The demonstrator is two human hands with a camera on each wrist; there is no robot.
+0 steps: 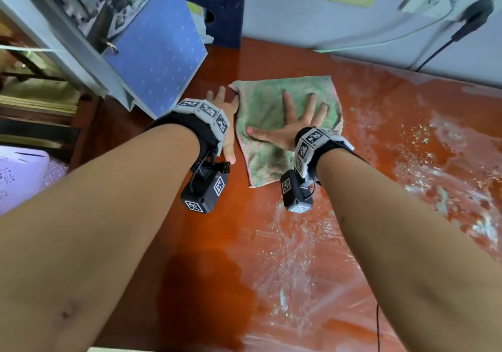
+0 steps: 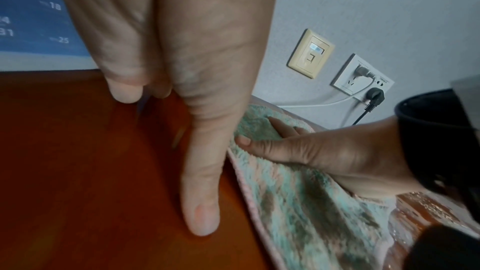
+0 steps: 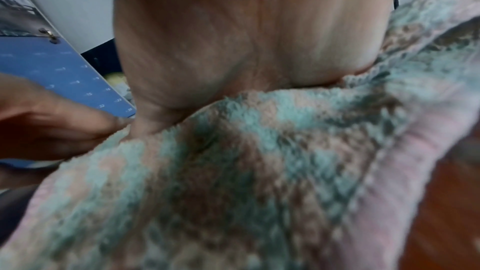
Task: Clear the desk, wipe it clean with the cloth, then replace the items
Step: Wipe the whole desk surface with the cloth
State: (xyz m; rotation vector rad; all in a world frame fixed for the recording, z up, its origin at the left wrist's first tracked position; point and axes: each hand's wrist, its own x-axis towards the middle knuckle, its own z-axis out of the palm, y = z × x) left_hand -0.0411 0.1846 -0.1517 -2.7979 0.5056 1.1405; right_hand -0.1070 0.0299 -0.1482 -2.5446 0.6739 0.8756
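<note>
A green-and-pink striped cloth (image 1: 274, 98) lies spread flat on the reddish-brown desk (image 1: 244, 229), near its back left. My right hand (image 1: 293, 123) presses down on the cloth with fingers spread straight. My left hand (image 1: 225, 112) lies flat on the bare desk just left of the cloth's edge, fingers straight. In the left wrist view my left hand (image 2: 182, 110) reaches down beside the cloth (image 2: 298, 202), with its thumb by the cloth's border and my right hand (image 2: 311, 151) on top. In the right wrist view the cloth (image 3: 233, 182) fills the picture under my palm (image 3: 246, 38).
A blue calendar (image 1: 160, 60) stands at the desk's back left, a dark blue box (image 1: 225, 9) behind it. Wet, soapy streaks (image 1: 407, 175) cover the desk's right half. Wall sockets with plugged cables (image 1: 461, 17) sit at the back right. A lilac basket (image 1: 19, 172) is off the left edge.
</note>
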